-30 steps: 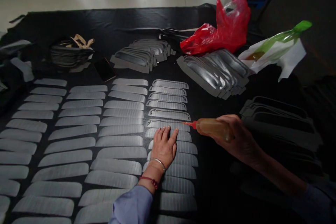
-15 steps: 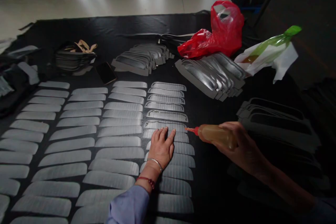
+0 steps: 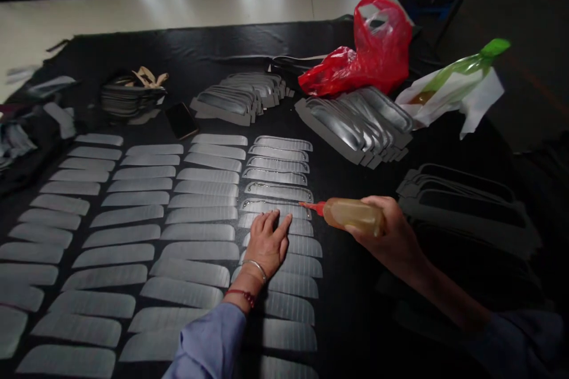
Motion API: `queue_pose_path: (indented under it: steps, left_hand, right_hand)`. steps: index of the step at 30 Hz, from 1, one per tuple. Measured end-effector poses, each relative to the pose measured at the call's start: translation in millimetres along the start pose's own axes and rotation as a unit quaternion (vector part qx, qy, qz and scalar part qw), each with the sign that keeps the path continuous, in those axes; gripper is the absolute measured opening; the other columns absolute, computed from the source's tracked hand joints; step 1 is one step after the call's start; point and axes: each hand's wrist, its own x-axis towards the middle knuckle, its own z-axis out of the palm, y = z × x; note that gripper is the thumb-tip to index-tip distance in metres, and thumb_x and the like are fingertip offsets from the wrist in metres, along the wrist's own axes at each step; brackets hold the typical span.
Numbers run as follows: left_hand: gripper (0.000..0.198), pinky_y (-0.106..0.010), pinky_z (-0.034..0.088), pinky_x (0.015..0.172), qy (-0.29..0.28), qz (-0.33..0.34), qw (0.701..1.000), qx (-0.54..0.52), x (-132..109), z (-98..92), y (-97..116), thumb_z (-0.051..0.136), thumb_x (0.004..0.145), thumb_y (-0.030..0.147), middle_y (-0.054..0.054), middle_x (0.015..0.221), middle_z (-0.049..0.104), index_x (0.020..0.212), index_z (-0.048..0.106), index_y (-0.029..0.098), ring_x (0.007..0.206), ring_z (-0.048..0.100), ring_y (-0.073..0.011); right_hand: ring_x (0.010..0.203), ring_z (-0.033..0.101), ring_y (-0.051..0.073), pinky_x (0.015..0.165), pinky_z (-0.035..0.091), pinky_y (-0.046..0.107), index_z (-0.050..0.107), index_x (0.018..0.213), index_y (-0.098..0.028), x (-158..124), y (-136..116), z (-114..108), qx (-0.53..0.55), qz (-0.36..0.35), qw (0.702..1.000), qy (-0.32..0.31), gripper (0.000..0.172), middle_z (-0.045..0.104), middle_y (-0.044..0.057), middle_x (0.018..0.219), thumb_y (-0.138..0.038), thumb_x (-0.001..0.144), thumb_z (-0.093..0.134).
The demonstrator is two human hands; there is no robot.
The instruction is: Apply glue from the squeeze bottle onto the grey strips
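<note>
My right hand (image 3: 384, 231) grips a squeeze bottle (image 3: 353, 216) of amber liquid, tilted to the left. Its red nozzle (image 3: 311, 206) points at the right end of a pale grey strip (image 3: 275, 206) whose upper edge bears a shiny line of the liquid. My left hand (image 3: 269, 240) lies palm down with fingers spread, its fingertips on the strips just below that line. Farther up the same column, several strips (image 3: 280, 191) carry similar shiny outlines. Those below my left hand, such as one grey strip (image 3: 288, 334), show no such outline.
More columns of grey strips (image 3: 118, 277) cover the black sheet to the left. Behind them lie a phone (image 3: 181, 121), stacked dark pieces (image 3: 128, 98) and fanned frame-shaped pieces (image 3: 355, 124). A red plastic bag (image 3: 377, 53) and a green-and-white bag (image 3: 462, 83) stand at the back right.
My right hand has brought the bottle slightly left, so its nozzle now reaches over the strip's right end. The shiny line there extends farther right. My left hand stays on the strips.
</note>
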Motion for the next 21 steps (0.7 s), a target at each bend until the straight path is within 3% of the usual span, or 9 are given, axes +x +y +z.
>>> queue_pose_path:
  steps: [4,10,15,21]
  left_hand:
    - [0.041,-0.049,0.038,0.096,0.004,0.004,1.000,0.007,0,1.0,0,0.047,0.081,0.015,-0.014,0.118,0.050,0.121,0.055,0.021,0.109,0.043,-0.0279]
    - [0.043,-0.050,0.038,0.095,0.004,0.004,1.000,0.010,0,2.8,0,0.046,0.081,0.015,-0.013,0.119,0.051,0.123,0.051,0.020,0.110,0.043,-0.0266]
    - [0.039,-0.051,0.035,0.098,0.023,-0.002,0.999,0.027,-1,3.3,1,0.047,0.082,0.017,-0.013,0.122,0.050,0.121,0.051,0.017,0.113,0.041,-0.0275]
    - [0.037,-0.051,0.034,0.097,0.039,-0.017,0.999,0.017,-1,-0.5,3,0.048,0.086,0.026,-0.014,0.120,0.051,0.122,0.049,0.017,0.113,0.043,-0.0270]
  right_hand:
    - [0.074,0.062,0.019,0.057,0.053,0.029,0.046,0.103,-0.023,-1,-1,-7,0.084,0.106,0.991,0.013,0.045,0.057,0.005,0.094,-0.040,0.067,0.068]
    - [0.068,0.061,0.020,0.050,0.052,0.030,0.050,0.098,-0.026,-6,-2,-19,0.116,0.145,0.981,0.050,0.044,0.058,0.004,0.090,-0.041,0.062,0.072]
    - [0.072,0.061,0.020,0.058,0.054,0.033,0.051,0.096,-0.025,-13,-14,-18,0.151,0.211,0.964,0.062,0.048,0.057,0.003,0.089,-0.043,0.058,0.073]
    - [0.068,0.060,0.019,0.056,0.055,0.031,0.052,0.095,-0.027,-15,-32,-16,0.179,0.263,0.946,0.061,0.044,0.059,0.002,0.083,-0.042,0.060,0.073]
